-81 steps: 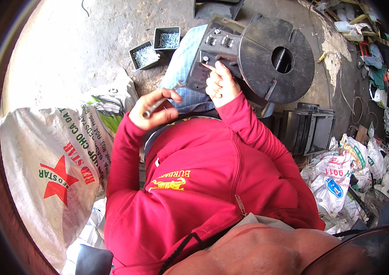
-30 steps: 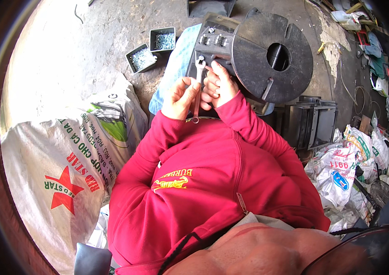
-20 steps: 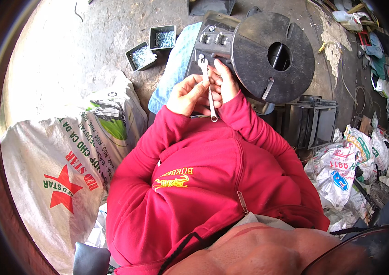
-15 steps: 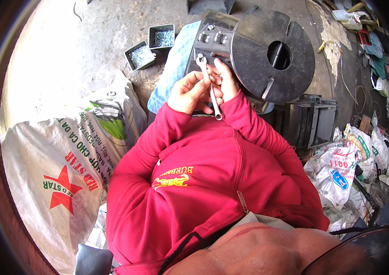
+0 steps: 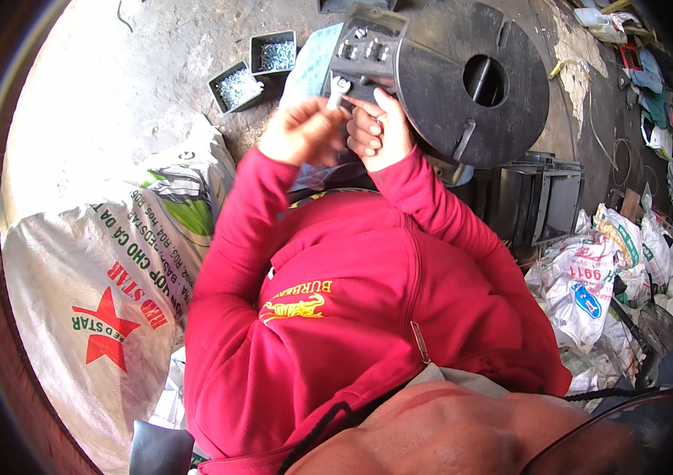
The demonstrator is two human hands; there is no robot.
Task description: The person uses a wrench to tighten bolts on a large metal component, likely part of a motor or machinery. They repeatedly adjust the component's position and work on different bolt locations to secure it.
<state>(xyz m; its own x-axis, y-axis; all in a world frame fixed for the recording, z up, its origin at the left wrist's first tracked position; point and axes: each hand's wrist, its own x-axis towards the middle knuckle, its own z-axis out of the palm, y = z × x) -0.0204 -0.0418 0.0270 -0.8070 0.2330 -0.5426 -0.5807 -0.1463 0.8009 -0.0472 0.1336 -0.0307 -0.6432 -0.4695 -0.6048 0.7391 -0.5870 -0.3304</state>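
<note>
My left hand (image 5: 298, 134), partly smeared by motion, is closed around a silver wrench (image 5: 337, 96). The open jaw of this wrench points away from me, over the near end of a black plate (image 5: 385, 26); its other end is hidden. Close by on the right, my right hand (image 5: 384, 133) has its fingers curled and its thumb raised. What it holds, if anything, I cannot make out. Small bolts and nuts (image 5: 377, 51) sit on the plate. A large black disc (image 5: 441, 75) with a round central hole adjoins the plate on the right.
Two black bins (image 5: 295, 49) of small silver fasteners stand on the floor at far left. A light-blue covering (image 5: 312, 63) shows beside the plate. A big white sack (image 5: 59, 261) lies at left. Right of me are a black frame (image 5: 550, 206) and plastic bags (image 5: 582, 277).
My left hand has shifted left with the wrench, whose near end is now out of sight. The right hand's fingers have curled in more. The view has shifted slightly.
</note>
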